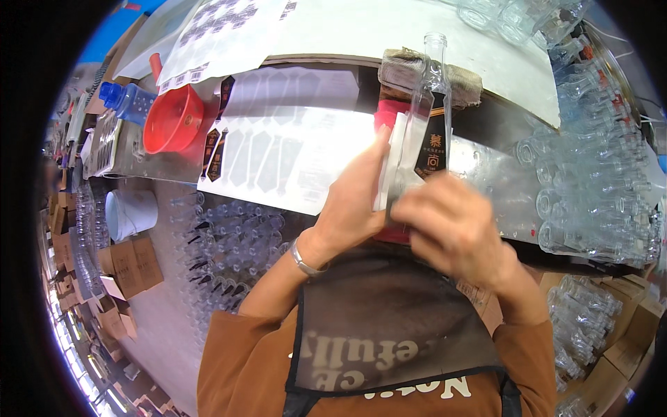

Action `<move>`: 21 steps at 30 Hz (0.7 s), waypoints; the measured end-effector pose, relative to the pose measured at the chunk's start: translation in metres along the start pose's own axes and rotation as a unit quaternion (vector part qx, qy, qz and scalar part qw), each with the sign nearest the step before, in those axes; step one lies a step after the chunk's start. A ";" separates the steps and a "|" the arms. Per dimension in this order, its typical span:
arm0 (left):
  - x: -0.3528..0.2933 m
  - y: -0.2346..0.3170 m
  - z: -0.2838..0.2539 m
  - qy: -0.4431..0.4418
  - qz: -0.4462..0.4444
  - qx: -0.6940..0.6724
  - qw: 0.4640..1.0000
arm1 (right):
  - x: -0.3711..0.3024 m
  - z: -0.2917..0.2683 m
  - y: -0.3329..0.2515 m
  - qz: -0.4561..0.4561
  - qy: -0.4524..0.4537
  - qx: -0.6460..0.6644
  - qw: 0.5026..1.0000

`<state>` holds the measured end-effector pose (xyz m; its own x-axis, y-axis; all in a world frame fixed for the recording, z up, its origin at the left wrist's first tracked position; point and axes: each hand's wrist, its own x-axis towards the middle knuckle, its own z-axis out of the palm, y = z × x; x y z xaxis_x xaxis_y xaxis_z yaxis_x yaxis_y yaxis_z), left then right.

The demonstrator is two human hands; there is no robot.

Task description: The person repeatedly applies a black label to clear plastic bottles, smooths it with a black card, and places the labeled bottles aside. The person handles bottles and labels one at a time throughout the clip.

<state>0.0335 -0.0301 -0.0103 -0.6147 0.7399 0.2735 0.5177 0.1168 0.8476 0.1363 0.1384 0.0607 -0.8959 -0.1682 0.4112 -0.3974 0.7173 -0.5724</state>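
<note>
A clear glass bottle (445,125) lies with its neck pointing away from me, a black label (432,149) with gold print on its face. Its upper part rests against a rolled grey cloth (464,85). My left hand (351,184) is closed along the bottle's left side, next to a white pad (394,156) and a pink-red support (389,115). Over the near end of the bottle, my right hand (455,226) is curled, its fingers pressed together and blurred by motion. Whatever lies between them is hidden.
Left of the bottle lies a label sheet (267,187), partly peeled. Beyond it are a red bowl (177,121) and a blue-capped bottle (132,103). Many clear bottles (590,181) lie stacked at right; others stand on the floor at left, near a white bucket (132,212).
</note>
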 end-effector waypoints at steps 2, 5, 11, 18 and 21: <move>-0.005 -0.005 0.001 -0.003 0.012 0.020 1.000 | -0.005 -0.006 -0.010 0.054 -0.031 0.064 0.996; -0.008 -0.002 0.002 0.018 0.019 0.048 0.998 | 0.000 -0.034 -0.003 0.190 0.023 0.128 0.973; 0.005 0.010 0.007 -0.005 0.078 0.094 0.993 | 0.035 -0.039 0.070 0.159 0.108 0.060 0.979; 0.001 -0.003 0.012 0.018 0.044 0.057 0.997 | -0.031 -0.006 0.054 0.023 0.090 0.086 0.992; 0.002 -0.001 0.011 0.009 0.017 0.050 0.999 | -0.052 -0.010 0.030 0.044 0.069 0.156 0.984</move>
<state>0.0387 -0.0215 -0.0156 -0.6060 0.7326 0.3099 0.5946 0.1584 0.7883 0.1728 0.1758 0.0295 -0.9024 -0.0064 0.4308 -0.3809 0.4793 -0.7907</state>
